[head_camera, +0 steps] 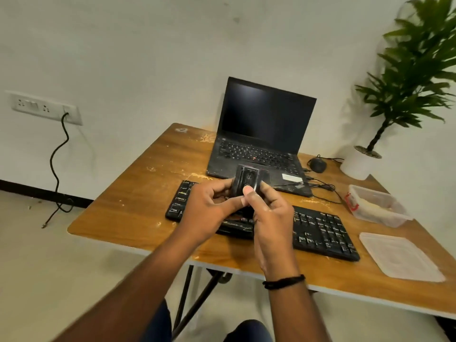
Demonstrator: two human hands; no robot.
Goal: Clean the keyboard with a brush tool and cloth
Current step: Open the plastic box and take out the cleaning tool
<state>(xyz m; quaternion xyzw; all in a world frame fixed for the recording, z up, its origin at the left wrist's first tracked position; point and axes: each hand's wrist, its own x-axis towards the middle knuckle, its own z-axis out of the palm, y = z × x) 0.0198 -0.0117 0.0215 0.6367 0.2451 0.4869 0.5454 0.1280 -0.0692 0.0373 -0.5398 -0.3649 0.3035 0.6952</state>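
**Both hands on brush tool case over keyboard**

Far left, on the wall: socket strip (pixel 43 107) w/ a black cable (pixel 58 166) hanging down to the floor.

Wooden bench (pixel 138 193), top scuffed and speckled w/ pale crumbs. Black keyboard (pixel 323 233) lies across the bench front, mid section hidden behind the hands; its left end shows at the left hand's side, right end w/ numpad in clear view.

Left hand (pixel 209 208) is curled round the left side of a small black brush tool (pixel 248 181), which sits in a clear case, held up above the keyboard and in front of the laptop. Right hand (pixel 269 213) grips the tool's right side, thumb pressed on its front face; black band on that wrist. Both hands closed on the tool, not touching the keyboard. No cloth identifiable in view.

Behind: open laptop (pixel 261 134), screen dark, near the back edge. Just right of it a black mouse (pixel 318 164) w/ wires trailing to the laptop's side.

Further right: clear plastic box (pixel 377 206) w/ a red clip, lid off; the flat translucent lid (pixel 399 255) lies nearer, by the keyboard's right end. Far right corner: potted plant (pixel 417 70) in a white pot, against the wall.
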